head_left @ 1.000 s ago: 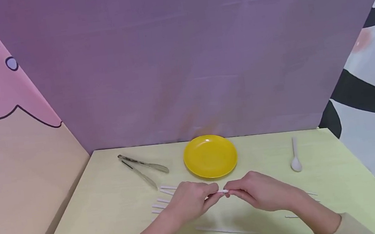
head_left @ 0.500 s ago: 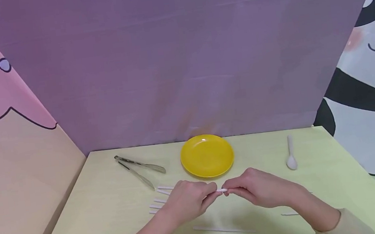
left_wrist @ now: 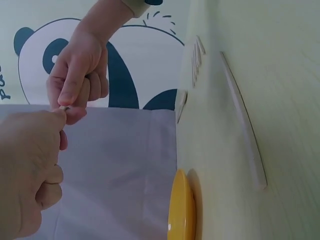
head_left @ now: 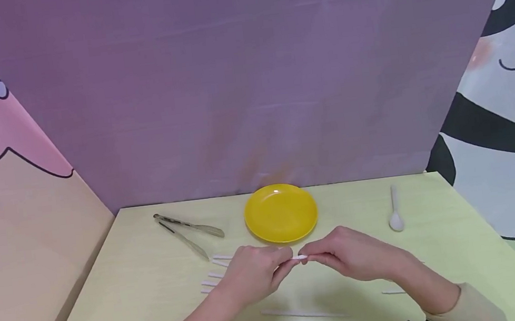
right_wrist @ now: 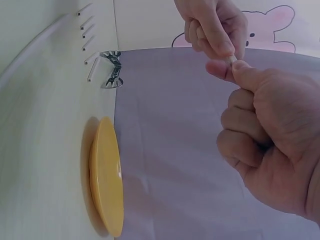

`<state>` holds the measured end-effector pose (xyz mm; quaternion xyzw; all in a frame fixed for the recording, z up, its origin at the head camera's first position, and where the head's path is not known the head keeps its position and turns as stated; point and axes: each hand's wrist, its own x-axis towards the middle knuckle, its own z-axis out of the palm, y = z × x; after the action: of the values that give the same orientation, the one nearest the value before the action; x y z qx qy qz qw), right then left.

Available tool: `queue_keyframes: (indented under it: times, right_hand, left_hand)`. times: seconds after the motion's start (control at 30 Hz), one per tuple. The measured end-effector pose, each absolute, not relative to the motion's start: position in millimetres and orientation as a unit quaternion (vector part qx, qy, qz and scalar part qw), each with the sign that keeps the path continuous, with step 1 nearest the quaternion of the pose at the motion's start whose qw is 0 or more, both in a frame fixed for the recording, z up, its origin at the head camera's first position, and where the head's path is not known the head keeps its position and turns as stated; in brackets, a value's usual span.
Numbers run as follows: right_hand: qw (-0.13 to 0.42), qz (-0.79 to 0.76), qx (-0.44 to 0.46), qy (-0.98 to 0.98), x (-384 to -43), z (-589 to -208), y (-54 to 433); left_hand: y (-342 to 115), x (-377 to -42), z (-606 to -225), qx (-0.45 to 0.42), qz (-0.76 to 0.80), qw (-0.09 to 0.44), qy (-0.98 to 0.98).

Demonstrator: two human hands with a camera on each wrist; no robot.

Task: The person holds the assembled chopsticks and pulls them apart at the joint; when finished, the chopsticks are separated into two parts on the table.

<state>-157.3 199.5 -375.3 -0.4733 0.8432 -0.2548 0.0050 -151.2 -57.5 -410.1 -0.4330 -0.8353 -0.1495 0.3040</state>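
Both hands meet over the table in front of the yellow plate (head_left: 281,213). Between thumb and fingers, my left hand (head_left: 257,270) pinches a thin white stick (head_left: 299,257). The right hand (head_left: 344,254) pinches the same stick from the other side. Only a short pale piece of it shows between the fingertips; the fingers hide the rest. Below the hands, a white tapered chopstick (head_left: 299,313) lies crosswise on the table. Several more chopsticks (right_wrist: 87,35) lie side by side, their thick ends showing left of the left hand in the head view.
Metal tongs (head_left: 189,226) lie spread at the back left. A pale spoon (head_left: 395,216) rests at the back right. Thin stick ends (head_left: 393,291) show beside the right forearm. A purple backdrop (head_left: 248,77) stands behind the table (head_left: 123,281), with printed panels on both sides.
The whole head view has shifted slightly, so the table things sit further left in it. Both hands keep pinching the stick, the right hand raised a little.
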Motion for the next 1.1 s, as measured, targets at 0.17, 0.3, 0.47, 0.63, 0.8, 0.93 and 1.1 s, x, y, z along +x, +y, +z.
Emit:
queue_keyframes:
  times: [0.17,0.3,0.47,0.63,0.8,0.93,1.1]
  right_hand:
    - [-0.05,-0.235,-0.454,0.858,-159,-374,202]
    - [-0.139,-0.221,-0.396,0.88,-162,-372,221]
    - [-0.146,-0.223,-0.374,0.888,-163,-368,247]
    - [-0.109,-0.234,-0.357,0.898,-159,-366,269]
    - [-0.122,-0.216,-0.359,0.9,-154,-370,298]
    - [-0.135,-0.2,-0.374,0.895,-150,-383,321]
    - [-0.128,-0.193,-0.37,0.9,-141,-403,345]
  left_hand:
    - [-62,-154,-407,-0.393,-0.151,0.296,-0.857]
    - [-77,-157,-406,-0.31,-0.17,0.267,-0.896]
    - [-102,-162,-407,-0.303,-0.192,0.206,-0.91]
    - [-132,-160,-412,-0.342,-0.211,0.164,-0.901]
    - [-164,-154,-418,-0.367,-0.254,0.111,-0.888]
    - [-181,-149,-424,-0.385,-0.265,0.073,-0.881]
    - [-193,-142,-430,-0.405,-0.258,0.042,-0.876]
